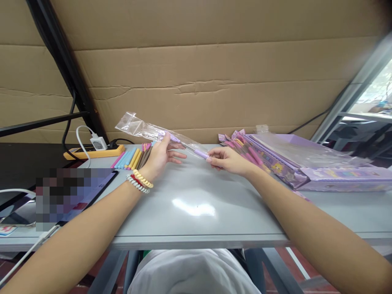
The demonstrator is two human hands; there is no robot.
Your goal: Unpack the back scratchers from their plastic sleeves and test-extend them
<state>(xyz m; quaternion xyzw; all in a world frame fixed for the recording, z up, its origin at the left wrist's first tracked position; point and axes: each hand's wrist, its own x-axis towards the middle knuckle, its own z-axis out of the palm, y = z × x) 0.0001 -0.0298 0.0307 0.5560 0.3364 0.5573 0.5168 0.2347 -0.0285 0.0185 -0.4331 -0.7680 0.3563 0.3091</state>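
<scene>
My left hand (161, 157) holds a long clear plastic sleeve (143, 127) above the grey table (196, 204), with the thumb pressed on it and the other fingers loosely spread. My right hand (228, 160) pinches the lilac end of a purple pencil (200, 153) that lies partly inside the sleeve. The sleeve slants up to the left, its far end empty and crinkled. Beaded bracelets (140, 181) circle my left wrist.
A row of coloured pencils (132, 158) lies behind my left hand. A purple box (306, 167) with pink pencils (245, 151) sits at the right. An orange power strip (93, 152) with a white charger, a dark tablet (92, 188) and a cardboard wall (214, 81) stand behind.
</scene>
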